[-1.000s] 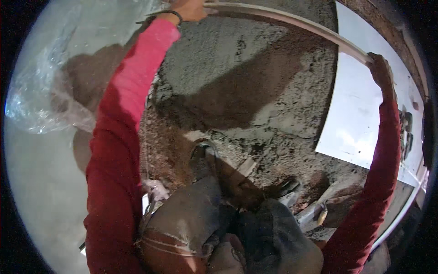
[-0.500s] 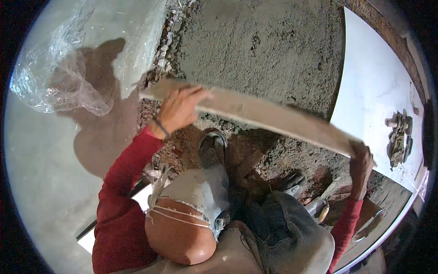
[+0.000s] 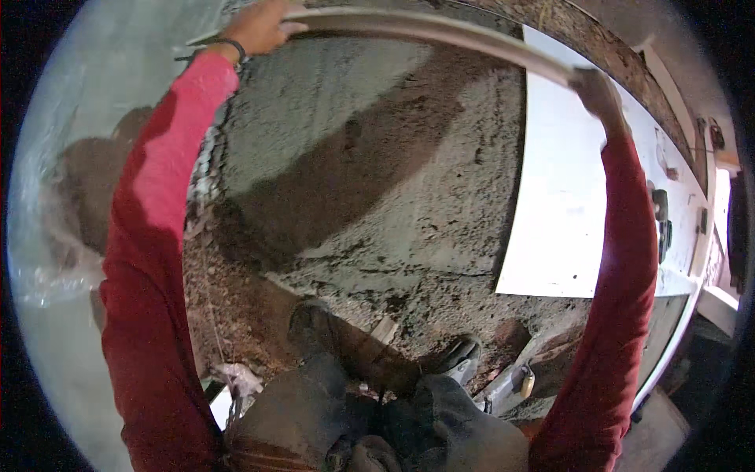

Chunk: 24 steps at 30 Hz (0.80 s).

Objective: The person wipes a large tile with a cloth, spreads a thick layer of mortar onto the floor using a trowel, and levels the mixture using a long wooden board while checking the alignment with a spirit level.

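Both arms reach far forward with a long, narrow screed board point(image 3: 425, 25) held crosswise. My left hand point(image 3: 261, 27) grips it close to its left end, at the far left. Around the board's right end my right hand point(image 3: 599, 93) is closed, above the white tile. Beneath and on the near side of the board spreads a bed of grey mortar point(image 3: 377, 173), rough and grainy, with a broad shadow across it. Blur hides whether the board touches the mortar.
A large white tile point(image 3: 554, 181) borders the mortar on the right, with dark tools point(image 3: 662, 224) on it. Finished grey floor point(image 3: 47, 338) and clear plastic sheet point(image 3: 67, 236) lie left. A wooden-handled trowel point(image 3: 527, 383) rests near my shoe point(image 3: 460, 354).
Both hands have carried the board forward, from just beyond my knees to the far end of the mortar bed. My arms are now stretched out, and my view has shifted.
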Each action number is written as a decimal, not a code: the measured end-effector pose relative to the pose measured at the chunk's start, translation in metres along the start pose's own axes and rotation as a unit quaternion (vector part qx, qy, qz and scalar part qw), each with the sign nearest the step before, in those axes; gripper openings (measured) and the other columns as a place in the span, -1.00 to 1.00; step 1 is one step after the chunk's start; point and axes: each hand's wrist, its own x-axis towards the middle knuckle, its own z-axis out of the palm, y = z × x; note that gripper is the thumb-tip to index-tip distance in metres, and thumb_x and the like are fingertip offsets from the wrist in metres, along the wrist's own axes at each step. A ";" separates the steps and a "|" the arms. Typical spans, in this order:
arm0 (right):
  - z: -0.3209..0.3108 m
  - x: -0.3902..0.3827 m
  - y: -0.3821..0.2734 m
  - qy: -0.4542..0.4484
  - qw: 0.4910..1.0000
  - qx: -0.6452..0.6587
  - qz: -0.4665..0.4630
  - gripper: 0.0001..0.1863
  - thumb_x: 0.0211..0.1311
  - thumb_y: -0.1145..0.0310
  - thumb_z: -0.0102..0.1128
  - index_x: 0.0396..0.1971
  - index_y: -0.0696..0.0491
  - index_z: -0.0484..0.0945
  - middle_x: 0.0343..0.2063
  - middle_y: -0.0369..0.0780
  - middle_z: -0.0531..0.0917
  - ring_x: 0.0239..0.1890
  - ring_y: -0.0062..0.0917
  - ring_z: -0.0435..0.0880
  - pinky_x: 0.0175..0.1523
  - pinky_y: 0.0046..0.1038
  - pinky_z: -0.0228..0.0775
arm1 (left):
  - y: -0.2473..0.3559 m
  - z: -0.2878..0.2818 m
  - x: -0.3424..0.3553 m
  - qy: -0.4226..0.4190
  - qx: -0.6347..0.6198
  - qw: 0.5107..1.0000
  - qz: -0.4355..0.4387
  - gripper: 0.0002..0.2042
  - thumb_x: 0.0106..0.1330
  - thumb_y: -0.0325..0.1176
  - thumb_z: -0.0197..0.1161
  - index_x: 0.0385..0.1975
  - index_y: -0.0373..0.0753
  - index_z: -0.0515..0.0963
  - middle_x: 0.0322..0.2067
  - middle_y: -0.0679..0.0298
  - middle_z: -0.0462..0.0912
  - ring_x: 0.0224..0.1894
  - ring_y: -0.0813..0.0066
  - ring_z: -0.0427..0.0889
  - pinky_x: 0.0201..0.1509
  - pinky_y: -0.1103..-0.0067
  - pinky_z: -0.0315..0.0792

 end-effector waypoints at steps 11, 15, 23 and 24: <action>0.051 0.101 0.093 -0.064 0.997 0.042 0.013 -0.64 0.17 0.27 0.28 -0.04 0.06 0.60 -0.26 -0.01 0.68 -0.18 -0.12 0.68 0.00 -0.13 0.45 | 0.000 0.008 0.095 -0.074 -0.042 0.980 -0.179 -0.65 0.24 -0.17 0.31 -0.19 -0.38 0.60 -0.42 -0.14 0.65 -0.31 0.02 0.66 -0.23 0.27 0.50; 0.053 0.110 0.096 -0.091 0.989 0.000 0.114 -0.53 -0.04 0.06 0.49 -0.21 0.07 0.65 -0.32 -0.08 0.68 -0.14 -0.23 0.65 -0.09 -0.19 0.47 | 0.000 0.005 0.108 -0.064 -0.072 0.983 -0.153 -0.64 0.24 -0.26 0.31 -0.02 -0.29 0.55 -0.31 -0.04 0.68 -0.19 0.10 0.67 -0.10 0.27 0.50; 0.046 0.091 0.084 -0.086 0.996 -0.003 -0.035 -0.51 -0.01 0.12 0.48 -0.12 0.10 0.64 -0.30 -0.11 0.72 -0.22 -0.27 0.69 -0.15 -0.24 0.51 | -0.006 0.006 0.093 -0.153 -0.120 0.963 -0.189 -0.52 0.25 -0.22 0.29 0.16 -0.22 0.44 -0.11 -0.02 0.63 -0.06 0.01 0.60 0.02 0.28 0.45; 0.045 0.082 0.082 -0.067 0.997 0.038 0.029 -0.53 0.00 0.14 0.48 -0.12 0.09 0.65 -0.29 -0.10 0.72 -0.22 -0.26 0.69 -0.14 -0.23 0.51 | -0.004 0.009 0.083 -0.166 -0.118 0.960 -0.190 -0.52 0.25 -0.22 0.29 0.16 -0.22 0.44 -0.11 -0.02 0.63 -0.06 0.01 0.60 0.02 0.28 0.45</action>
